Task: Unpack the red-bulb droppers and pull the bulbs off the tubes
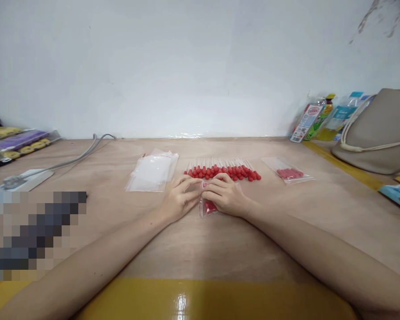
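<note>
Find the clear bag (204,212) at the centre of the frame, between left hand (182,200) and right hand (228,195), with red pieces (210,206) showing inside. Note right fingers curled closed over the bag, apparently gripping; left fingers half-bent at its left edge, grip impossible to tell. Best to keep both edges even and press gently, without squashing the contents. Compare the second bag (295,177) right of centre, holding a small red bundle (290,173). See also flat bags (150,171) stacked left of centre on the surface (173,249), and loose red-tipped sticks (220,170) just beyond the hands.
</note>
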The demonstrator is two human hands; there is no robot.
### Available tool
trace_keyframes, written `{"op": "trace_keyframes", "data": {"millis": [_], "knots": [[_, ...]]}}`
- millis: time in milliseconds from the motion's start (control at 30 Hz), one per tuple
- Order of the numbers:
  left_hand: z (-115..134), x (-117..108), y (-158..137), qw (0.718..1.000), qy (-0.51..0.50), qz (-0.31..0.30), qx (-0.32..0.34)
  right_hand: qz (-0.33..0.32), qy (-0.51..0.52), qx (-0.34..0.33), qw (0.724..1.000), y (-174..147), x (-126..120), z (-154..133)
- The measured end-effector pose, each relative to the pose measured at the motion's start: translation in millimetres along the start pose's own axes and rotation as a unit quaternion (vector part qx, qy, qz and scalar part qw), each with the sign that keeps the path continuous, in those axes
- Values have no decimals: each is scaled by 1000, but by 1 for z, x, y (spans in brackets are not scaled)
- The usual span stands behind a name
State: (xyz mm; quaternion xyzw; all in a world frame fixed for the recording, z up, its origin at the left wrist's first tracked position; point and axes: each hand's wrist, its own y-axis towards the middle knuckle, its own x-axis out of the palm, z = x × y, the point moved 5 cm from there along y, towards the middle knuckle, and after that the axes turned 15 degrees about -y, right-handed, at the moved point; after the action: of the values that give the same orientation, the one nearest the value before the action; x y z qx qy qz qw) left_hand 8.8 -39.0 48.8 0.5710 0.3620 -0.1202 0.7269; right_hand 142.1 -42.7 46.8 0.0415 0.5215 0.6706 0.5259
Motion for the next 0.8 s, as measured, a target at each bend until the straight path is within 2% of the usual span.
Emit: {"op": "trace_keyframes", "data": {"millis": [133,300,500,633,800], "knots": [[2,0,1,999,29,-14,37,-13,15,-24,1000,1,-1,-2],[1,-2,1,999,34,-20,19,-10,40,-65,997,0,-5,-2],[0,0,1,999,16,-50,2,2,37,-69,997,0,-4,-4],[1,2,1,995,-24,-94,20,-2,9,-73,997,1,-6,-6],[1,8,-3,987,1,-156,48,-33,-36,-84,995,3,-7,-10]]}}
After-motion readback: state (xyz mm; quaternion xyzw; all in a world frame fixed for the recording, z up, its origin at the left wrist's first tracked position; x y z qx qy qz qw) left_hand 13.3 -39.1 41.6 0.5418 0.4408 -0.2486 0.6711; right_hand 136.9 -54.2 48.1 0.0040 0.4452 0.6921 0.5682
